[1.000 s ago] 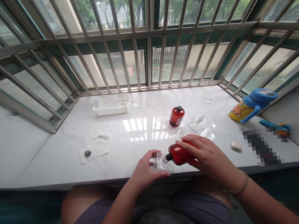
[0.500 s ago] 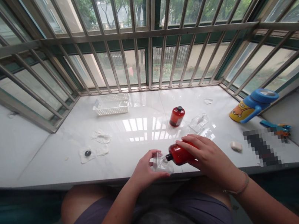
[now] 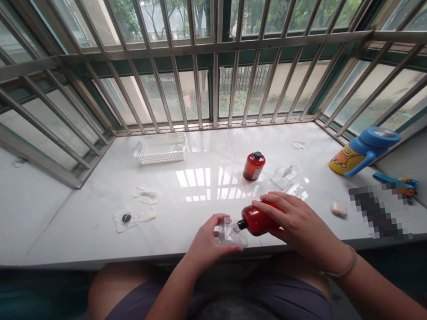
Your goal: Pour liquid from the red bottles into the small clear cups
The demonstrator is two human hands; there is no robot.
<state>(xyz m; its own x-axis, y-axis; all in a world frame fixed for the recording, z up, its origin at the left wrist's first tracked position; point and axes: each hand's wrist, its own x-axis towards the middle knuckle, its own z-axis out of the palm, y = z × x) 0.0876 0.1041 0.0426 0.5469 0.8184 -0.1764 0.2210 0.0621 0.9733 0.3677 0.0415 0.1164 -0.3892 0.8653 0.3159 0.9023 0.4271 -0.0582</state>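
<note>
My left hand (image 3: 212,242) is closed around a small clear plastic container (image 3: 233,236), whose exact kind I cannot make out. In my right hand (image 3: 292,217) lies a red bottle (image 3: 255,220), tipped on its side with its black neck pointing left. The neck is at the clear container's opening; whether liquid flows is not visible. Beyond my hands a second red bottle (image 3: 253,167) with a black cap stands upright. A round black cap (image 3: 126,218) rests on a white tissue (image 3: 122,226) at the left.
A white perforated basket (image 3: 162,159) stands by the window bars. Clear plastic packaging (image 3: 285,174) lies right of the standing bottle. Further right are a blue and yellow water bottle (image 3: 360,153), a white earphone case-like object (image 3: 338,209), keys with a blue strap (image 3: 395,181) and a blurred-out dark item (image 3: 377,213).
Both hands keep the bottle and the clear container in nearly the same pose. The view has shifted very slightly.
</note>
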